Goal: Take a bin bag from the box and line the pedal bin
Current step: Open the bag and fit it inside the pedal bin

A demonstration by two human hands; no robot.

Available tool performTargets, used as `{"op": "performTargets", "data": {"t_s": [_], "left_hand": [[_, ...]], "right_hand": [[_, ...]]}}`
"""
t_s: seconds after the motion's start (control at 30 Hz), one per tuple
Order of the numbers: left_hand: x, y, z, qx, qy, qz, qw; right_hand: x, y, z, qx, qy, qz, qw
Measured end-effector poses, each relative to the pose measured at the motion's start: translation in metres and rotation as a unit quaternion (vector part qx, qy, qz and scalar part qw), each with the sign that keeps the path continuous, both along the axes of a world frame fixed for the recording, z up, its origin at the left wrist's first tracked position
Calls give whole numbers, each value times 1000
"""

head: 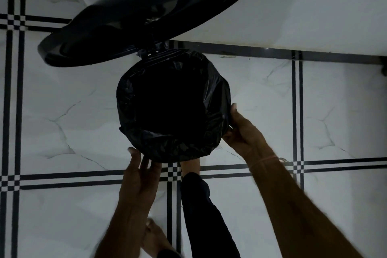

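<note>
I look straight down into a round black pedal bin whose lid (144,16) stands raised at the back. A black bin bag (215,90) sits inside the bin, its mouth folded out over the rim all round. My right hand (240,130) grips the bag's folded edge at the right side of the rim, thumb on top. At the front left of the rim, my left hand (140,167) has its fingers spread and touches the bag's lower edge. The bag box is out of sight.
A foot (190,165) with a dark trouser leg reaches under the bin's front; the pedal is hidden. Another bare foot (155,236) stands on the white marbled floor tiles (62,111) with black lines. A white wall (293,6) runs right behind the bin.
</note>
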State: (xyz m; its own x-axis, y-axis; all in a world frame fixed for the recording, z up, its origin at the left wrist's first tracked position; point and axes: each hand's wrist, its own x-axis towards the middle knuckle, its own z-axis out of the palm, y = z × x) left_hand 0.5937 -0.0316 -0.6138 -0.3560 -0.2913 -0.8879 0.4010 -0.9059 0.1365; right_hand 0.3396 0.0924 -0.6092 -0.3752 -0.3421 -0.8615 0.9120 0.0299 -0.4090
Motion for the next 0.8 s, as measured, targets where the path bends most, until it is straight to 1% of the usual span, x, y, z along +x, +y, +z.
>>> {"op": "performTargets", "data": {"t_s": [0.07, 0.13, 0.2, 0.27, 0.3, 0.33, 0.47, 0.57, 0.8], "left_hand": [[1, 8, 1, -11, -4, -31, 999], [0, 9, -1, -32, 12, -47, 998], [-3, 10, -3, -40, 13, -21, 999], [-5, 11, -3, -29, 23, -5, 999], [-7, 10, 1, -16, 11, 9, 1000], [-7, 11, -1, -23, -2, 22, 999], [-6, 5, 1, -20, -24, 9, 999], [-2, 3, -1, -19, -34, -21, 999], [5, -1, -8, 2, -38, -39, 999]], "right_hand": [[0, -3, 3, 22, -8, -18, 1000], [-2, -6, 2, 43, -8, -25, 999], [-4, -8, 3, 57, 8, -27, 998], [-4, -9, 3, 65, 16, -36, 997], [-3, -10, 2, 74, 23, -41, 996], [-2, -11, 1, 84, 32, -40, 995], [-3, -13, -5, 133, 72, 3, 989], [-6, -16, -8, 158, 79, 28, 984], [-6, -25, -9, 217, 98, 89, 967]]}}
